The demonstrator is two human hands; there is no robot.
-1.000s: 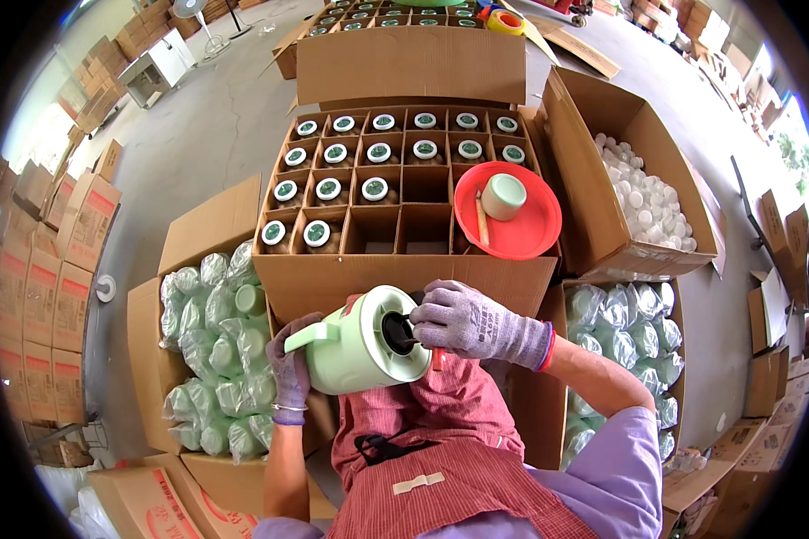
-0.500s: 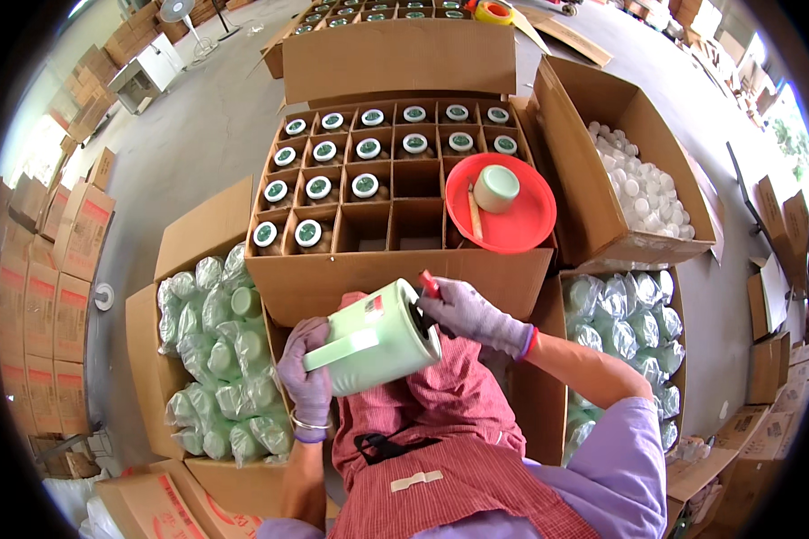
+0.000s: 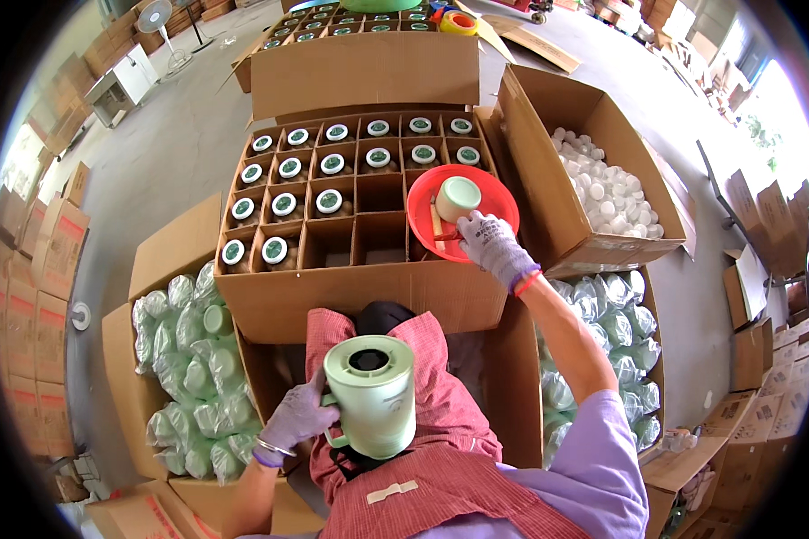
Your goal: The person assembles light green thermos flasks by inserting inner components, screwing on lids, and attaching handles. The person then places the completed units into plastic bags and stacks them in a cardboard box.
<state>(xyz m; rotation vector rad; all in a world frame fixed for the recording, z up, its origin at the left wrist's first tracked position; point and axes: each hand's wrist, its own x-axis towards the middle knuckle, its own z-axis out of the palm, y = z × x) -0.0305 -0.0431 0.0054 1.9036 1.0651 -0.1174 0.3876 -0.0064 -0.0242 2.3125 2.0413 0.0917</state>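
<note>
My left hand (image 3: 301, 418) is closed around the handle of a pale green jug (image 3: 373, 413). The jug is upright over my lap, and a dark round hole shows in the middle of its top. My right hand (image 3: 494, 247) reaches over the near right edge of a red basin (image 3: 418, 193). Its fingers are closed on a small red-handled tool (image 3: 446, 237), mostly hidden. In the basin, a pale green cup-like piece (image 3: 458, 196) lies beside a light-coloured stick (image 3: 437, 217). Under the basin stands a divided carton (image 3: 360, 292) with several jars (image 3: 329, 201) topped by white-and-green lids; some compartments hold none.
A carton of small white caps (image 3: 602, 189) stands at the right. Plastic-wrapped pale green jugs fill boxes on the left (image 3: 193, 377) and right (image 3: 616, 341). Behind is another carton with a roll of yellow tape (image 3: 458, 22). Stacked boxes (image 3: 54, 332) line the left side.
My right hand has moved from the jug's top to the red basin with the red-handled tool. The jug, tilted before, now stands upright and lower; a dark hole shows in its top.
</note>
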